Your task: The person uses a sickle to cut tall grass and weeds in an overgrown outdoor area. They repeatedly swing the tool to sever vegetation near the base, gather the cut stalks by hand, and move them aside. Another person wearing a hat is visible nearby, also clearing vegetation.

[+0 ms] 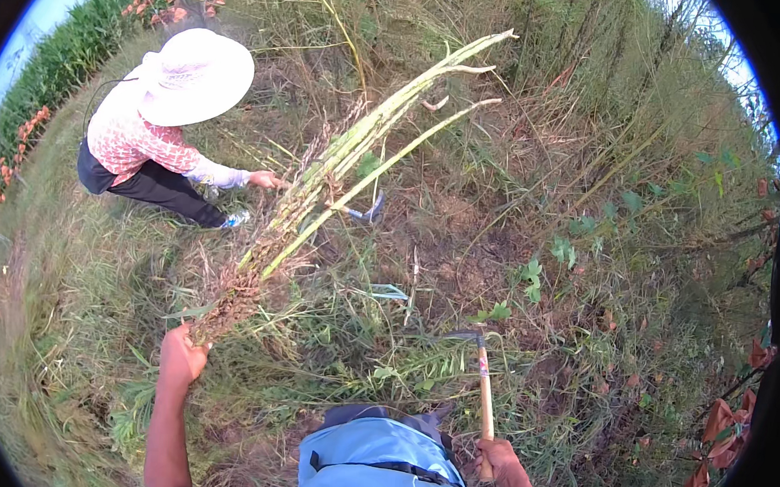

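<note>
My left hand [183, 354] is shut around the brown, dried end of a bundle of long green weed stalks [327, 171]. The bundle slants up and away to the right, with its pale, bare ends farthest from me. My right hand [499, 455] grips the lower part of the wooden handle of a sickle [485, 386]. Its dark blade [465, 333] points left over the cut grass, apart from the stalks.
At the left a co-worker in a white wide-brimmed hat [195, 77] bends forward. That person's hand [265, 179] holds a bladed tool [368, 209], partly behind my stalks. Tall weeds [620, 63] stand beyond, and reddish dry leaves [723, 430] hang at right.
</note>
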